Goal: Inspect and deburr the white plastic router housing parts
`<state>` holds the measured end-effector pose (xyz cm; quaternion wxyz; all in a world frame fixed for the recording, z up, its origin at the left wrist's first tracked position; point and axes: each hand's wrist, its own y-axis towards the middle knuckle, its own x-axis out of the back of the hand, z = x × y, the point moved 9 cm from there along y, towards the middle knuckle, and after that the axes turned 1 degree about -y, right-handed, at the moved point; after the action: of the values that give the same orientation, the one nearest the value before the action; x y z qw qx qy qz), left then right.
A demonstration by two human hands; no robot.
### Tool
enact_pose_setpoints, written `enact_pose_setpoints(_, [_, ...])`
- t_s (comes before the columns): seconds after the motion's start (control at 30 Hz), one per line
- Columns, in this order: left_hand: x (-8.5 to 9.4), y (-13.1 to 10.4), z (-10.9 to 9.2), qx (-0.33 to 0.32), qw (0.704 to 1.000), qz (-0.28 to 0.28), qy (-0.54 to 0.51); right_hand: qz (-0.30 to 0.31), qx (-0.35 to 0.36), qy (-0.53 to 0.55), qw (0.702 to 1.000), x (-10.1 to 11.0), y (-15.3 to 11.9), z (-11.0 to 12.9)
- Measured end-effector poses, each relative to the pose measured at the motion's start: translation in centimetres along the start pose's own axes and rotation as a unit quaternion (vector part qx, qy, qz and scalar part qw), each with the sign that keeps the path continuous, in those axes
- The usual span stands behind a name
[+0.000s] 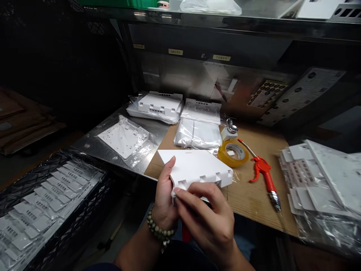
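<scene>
By the desk's (pixel 108 121) front edge, the left hand (pixel 163 199), gripping the white cover (pixel 197 163), should brace it against the right hand (pixel 213 210), whose pinch is unclear.

**Tape roll (pixel 234 163) and air gun (pixel 264 171) crowd our right**

We've a bare cardboard (pixel 244 199) lane between the white housing (pixel 200 165) and the air gun; the tape roll plugs its far end, bagged parts (pixel 314 180) wall off the right!
</scene>
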<state>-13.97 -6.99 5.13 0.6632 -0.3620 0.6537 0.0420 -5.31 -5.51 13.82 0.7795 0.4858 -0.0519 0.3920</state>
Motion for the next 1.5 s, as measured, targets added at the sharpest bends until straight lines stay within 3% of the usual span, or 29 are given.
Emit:
enact_pose_setpoints(0.1, [0.0, 0.0, 0.2, 0.013, 1.000, -0.011, 0.000, -0.019, -0.007, -0.003, 1.000, 0.2, 0.2, -0.2])
enact_pose_setpoints(0.2, [0.2, -0.1, 0.4, 0.038, 0.999, -0.022, 0.006, 0.019, -0.012, 0.037, 0.999, -0.2, 0.4, 0.1])
enact_pose_setpoints(0.3, [0.1, -0.1, 0.0, 0.039, 0.999, -0.010, 0.018, 0.043, -0.091, 0.150, 0.984, 0.6, 0.0, -1.0])
enact_pose_setpoints(0.37, [0.3, 0.0, -0.8, 0.013, 1.000, -0.005, 0.027, -0.022, -0.164, 0.207, 0.964, 3.0, -0.8, -3.1])
enact_pose_setpoints(0.47, [0.6, 0.3, -2.4, -0.030, 0.998, 0.022, 0.053, -0.193, -0.240, 0.239, 0.921, 8.2, -3.1, -7.7])
enact_pose_setpoints(0.57, [1.2, 0.8, -4.2, -0.075, 0.991, 0.086, 0.074, -0.345, -0.288, 0.231, 0.863, 12.0, -6.0, -12.5])
enact_pose_setpoints(0.63, [1.5, 1.1, -5.1, -0.099, 0.979, 0.161, 0.080, -0.405, -0.323, 0.222, 0.826, 13.0, -7.5, -14.9])
enact_pose_setpoints(0.7, [1.5, 1.1, -5.6, -0.109, 0.958, 0.250, 0.083, -0.403, -0.365, 0.238, 0.804, 12.2, -8.2, -16.4])
enact_pose_setpoints(0.77, [1.3, 0.9, -5.6, -0.108, 0.936, 0.324, 0.088, -0.364, -0.407, 0.277, 0.790, 10.3, -8.3, -17.1])
enact_pose_setpoints(0.83, [1.2, 0.8, -5.3, -0.108, 0.923, 0.354, 0.103, -0.344, -0.439, 0.308, 0.771, 8.6, -8.4, -17.2])
enact_pose_setpoints(0.93, [1.2, 1.2, -5.2, -0.138, 0.920, 0.332, 0.156, -0.338, -0.471, 0.336, 0.742, 6.8, -8.6, -16.9])
enact_pose_setpoints(1.03, [1.4, 1.5, -5.5, -0.177, 0.920, 0.286, 0.202, -0.314, -0.485, 0.358, 0.733, 5.6, -8.3, -16.6])
enact_pose_setpoints(1.3, [3.1, 1.8, -7.0, -0.249, 0.929, 0.153, 0.228, -0.326, -0.498, 0.366, 0.716, 5.4, -8.9, -16.8])
enact_pose_setpoints(1.5, [2.3, 1.8, -5.6, -0.191, 0.924, 0.182, 0.276, -0.336, -0.502, 0.358, 0.712, 6.1, -9.4, -17.0])
